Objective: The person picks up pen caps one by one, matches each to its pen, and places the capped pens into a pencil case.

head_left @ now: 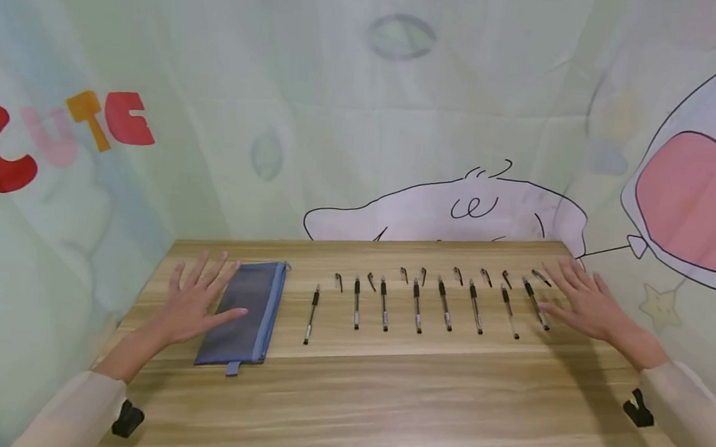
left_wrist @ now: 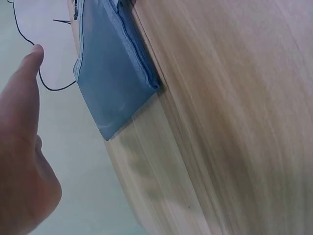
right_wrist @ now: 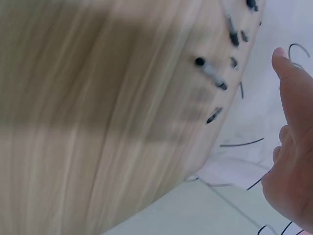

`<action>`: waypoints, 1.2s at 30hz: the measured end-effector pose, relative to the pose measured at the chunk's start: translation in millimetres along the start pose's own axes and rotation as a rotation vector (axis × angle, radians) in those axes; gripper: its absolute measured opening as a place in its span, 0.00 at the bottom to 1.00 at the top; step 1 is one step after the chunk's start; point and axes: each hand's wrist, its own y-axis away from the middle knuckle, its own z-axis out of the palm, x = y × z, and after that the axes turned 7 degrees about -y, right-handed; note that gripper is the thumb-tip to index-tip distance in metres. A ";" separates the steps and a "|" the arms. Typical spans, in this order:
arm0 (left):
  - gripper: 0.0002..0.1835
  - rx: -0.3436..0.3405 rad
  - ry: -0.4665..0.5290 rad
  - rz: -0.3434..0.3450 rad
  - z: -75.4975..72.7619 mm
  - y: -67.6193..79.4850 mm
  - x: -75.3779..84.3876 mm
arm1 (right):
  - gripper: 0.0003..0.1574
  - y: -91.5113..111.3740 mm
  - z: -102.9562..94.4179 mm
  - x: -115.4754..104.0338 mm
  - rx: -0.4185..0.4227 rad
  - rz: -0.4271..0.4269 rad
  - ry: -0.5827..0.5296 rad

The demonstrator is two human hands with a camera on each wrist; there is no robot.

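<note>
A blue zip pouch (head_left: 241,333) lies flat on the left part of the bench (head_left: 383,405), its zip (head_left: 269,314) along the side facing the pens; whether anything is inside cannot be told. Eight pens (head_left: 417,307) stretch in a row to the pouch's right, tips pointing toward the back, with eight loose black caps (head_left: 457,276) scattered behind or between them. Both hands are wide open with fingers spread, holding nothing: the left hand (head_left: 191,307) is raised beside the pouch, the right hand (head_left: 586,302) near the row's right end.
</note>
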 end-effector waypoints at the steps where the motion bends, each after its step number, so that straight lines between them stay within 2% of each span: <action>1: 0.53 0.004 0.002 0.003 0.2 0.4 1.1 | 0.54 -1.9 0.3 -2.5 0.001 -0.011 -0.008; 9: 0.52 -0.015 0.086 -0.008 0.0 1.0 10.1 | 0.55 -18.2 4.4 -20.1 -0.051 -0.006 -0.114; 16: 0.49 -0.028 0.179 -0.018 -1.5 -1.3 18.3 | 0.54 -29.9 8.2 -27.3 -0.083 -0.031 -0.325; 20: 0.47 -0.021 0.187 -0.008 -1.5 -1.9 20.8 | 0.52 -35.7 6.5 -32.7 -0.097 -0.023 -0.415; 27: 0.42 -0.036 0.260 -0.008 1.8 -4.9 26.9 | 0.49 -40.4 3.1 -42.0 -0.129 0.015 -0.522; 36: 0.39 -0.068 0.372 0.008 7.3 -12.1 34.6 | 0.44 -43.4 11.0 -51.1 -0.170 0.058 -0.711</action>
